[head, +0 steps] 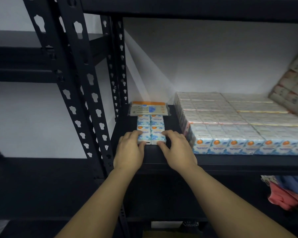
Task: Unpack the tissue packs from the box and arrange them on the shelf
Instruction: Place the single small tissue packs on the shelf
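While gripping front packs [151, 136] on shelf [162, 159] | left hand [130, 150], right hand [176, 148] curled round ends | big stack [239, 124] right, apparently apart

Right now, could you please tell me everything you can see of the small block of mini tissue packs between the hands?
The mini tissue block is a two-by-two bundle of white packs with blue leaf prints and orange dots, in glossy plastic wrap. It lies flat near the black shelf's front edge, left of the big stack. A flat facial tissue pack leans on its far end. The left hand and right hand grip its near corners.
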Demonstrator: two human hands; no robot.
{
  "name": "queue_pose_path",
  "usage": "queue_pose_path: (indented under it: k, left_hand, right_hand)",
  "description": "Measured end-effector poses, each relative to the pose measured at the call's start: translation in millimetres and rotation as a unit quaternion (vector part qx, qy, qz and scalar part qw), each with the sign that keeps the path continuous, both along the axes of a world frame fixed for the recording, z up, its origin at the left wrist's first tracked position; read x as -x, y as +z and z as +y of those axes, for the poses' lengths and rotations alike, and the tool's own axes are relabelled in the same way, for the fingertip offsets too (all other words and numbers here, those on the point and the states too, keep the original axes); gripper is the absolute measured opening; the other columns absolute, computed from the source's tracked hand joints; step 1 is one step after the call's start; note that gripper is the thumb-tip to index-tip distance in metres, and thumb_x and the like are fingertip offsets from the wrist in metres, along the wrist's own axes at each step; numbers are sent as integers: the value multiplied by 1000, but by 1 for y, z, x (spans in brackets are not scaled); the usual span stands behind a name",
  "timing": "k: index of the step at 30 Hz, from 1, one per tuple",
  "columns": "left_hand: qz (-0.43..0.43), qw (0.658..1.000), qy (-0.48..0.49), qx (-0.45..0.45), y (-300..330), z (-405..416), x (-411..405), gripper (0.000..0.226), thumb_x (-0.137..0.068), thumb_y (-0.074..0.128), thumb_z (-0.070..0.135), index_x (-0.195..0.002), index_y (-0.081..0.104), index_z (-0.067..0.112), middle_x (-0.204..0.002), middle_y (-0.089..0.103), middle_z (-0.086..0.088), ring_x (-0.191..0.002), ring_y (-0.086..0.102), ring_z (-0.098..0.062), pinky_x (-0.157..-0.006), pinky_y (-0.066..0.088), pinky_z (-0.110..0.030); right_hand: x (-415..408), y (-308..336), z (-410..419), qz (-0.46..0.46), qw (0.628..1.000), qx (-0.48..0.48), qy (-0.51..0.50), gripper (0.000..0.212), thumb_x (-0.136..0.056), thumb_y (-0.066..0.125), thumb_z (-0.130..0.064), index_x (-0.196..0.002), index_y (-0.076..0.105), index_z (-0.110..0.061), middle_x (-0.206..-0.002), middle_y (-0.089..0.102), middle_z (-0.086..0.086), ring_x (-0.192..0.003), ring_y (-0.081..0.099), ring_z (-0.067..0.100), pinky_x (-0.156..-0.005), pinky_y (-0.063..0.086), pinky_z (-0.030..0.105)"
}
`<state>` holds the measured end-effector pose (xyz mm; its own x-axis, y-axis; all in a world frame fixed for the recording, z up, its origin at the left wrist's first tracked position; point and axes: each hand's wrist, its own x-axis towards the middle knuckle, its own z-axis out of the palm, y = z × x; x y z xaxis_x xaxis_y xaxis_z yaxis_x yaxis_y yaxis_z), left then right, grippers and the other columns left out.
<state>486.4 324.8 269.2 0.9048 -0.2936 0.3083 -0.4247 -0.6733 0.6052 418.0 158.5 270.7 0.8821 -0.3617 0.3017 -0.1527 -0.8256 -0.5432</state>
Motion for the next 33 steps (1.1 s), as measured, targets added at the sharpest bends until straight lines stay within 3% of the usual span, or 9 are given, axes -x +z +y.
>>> queue_pose_path:
  k: [5, 9, 14, 20, 27, 33]
  left_hand:
    - [26, 999, -23, 15, 4, 1, -2, 60, -99, 64, 39, -151, 41, 20, -142, 44, -6, -128, 50, -22, -104, 49, -42]
    - [41, 997, -44, 43, 12, -5, -12, 63, -101, 61, 40, -154, 37, 18, -147, 43, -7, -131, 51, -22, -102, 46, -36]
    - [93, 994, -46, 37, 18, -17, -33, 63, -103, 51, 49, -158, 35, 22, -154, 45, -6, -137, 48, -23, -112, 42, -43]
    - [73, 996, -53, -25, 13, -20, -38, 55, -104, 38, 57, -150, 47, 27, -152, 50, 1, -136, 48, -23, -111, 40, -45]
    - [72, 995, -53, -42, 10, -19, -39, 59, -106, 38, 54, -157, 38, 24, -160, 42, 1, -143, 41, -22, -117, 34, -44]
    - [86, 995, -58, -2, 9, -16, -35, 68, -103, 46, 52, -162, 27, 24, -164, 33, -2, -145, 40, -22, -117, 38, -48]
  right_hand:
    - [-4, 1, 1, -11, 999, -34, 2, 62, -93, 64, -59, -145, 48, -30, -129, 57, -5, -123, 50, 13, -99, 51, 39]
    - [-23, 10, 1, -15, 998, -67, -5, 66, -92, 53, -66, -147, 48, -29, -131, 61, -4, -122, 54, 15, -100, 51, 42]
    - [-37, 12, -3, 13, 998, -69, -7, 55, -102, 47, -57, -148, 50, -29, -141, 59, 0, -126, 50, 21, -106, 46, 44]
    - [-37, 7, -5, 36, 998, -44, 1, 53, -106, 44, -52, -149, 51, -21, -146, 58, 2, -131, 46, 25, -108, 43, 42]
    - [-38, 5, -6, 41, 999, -34, -5, 59, -105, 46, -51, -154, 46, -19, -149, 56, 3, -134, 44, 25, -110, 42, 45]
    - [-33, 8, -3, 21, 998, -58, -12, 57, -103, 48, -53, -153, 44, -25, -147, 53, 1, -134, 45, 20, -109, 43, 40]
